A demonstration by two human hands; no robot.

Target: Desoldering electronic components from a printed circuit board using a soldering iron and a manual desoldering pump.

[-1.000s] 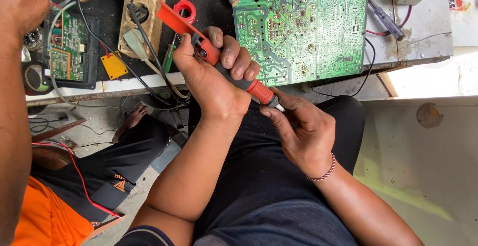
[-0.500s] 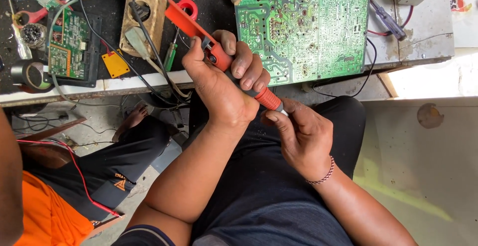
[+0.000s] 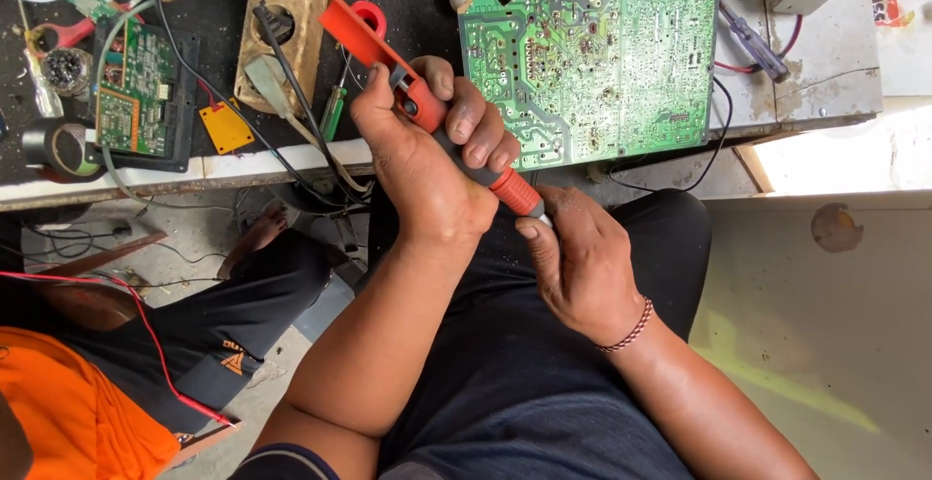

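Note:
My left hand (image 3: 427,165) is wrapped around the dark grip of an orange-red hand tool (image 3: 413,97), whose long body slants from the bench top down toward my lap. My right hand (image 3: 573,262) pinches the tool's lower metal tip just past an orange collar (image 3: 517,192); a beaded bracelet (image 3: 626,330) sits on that wrist. Both hands hover over my lap in dark trousers, in front of the bench edge. The tip itself is hidden by my right fingers.
A large green circuit board (image 3: 592,53) lies on the bench (image 3: 243,165) behind my hands. A smaller green board (image 3: 136,97), a tape roll (image 3: 58,145), a wooden socket strip (image 3: 282,24) and cables lie left. A person in orange (image 3: 68,412) sits at lower left.
The other person's arm at the left has withdrawn from view. My hands and the tool have barely shifted; my right fingers stay on the tip.

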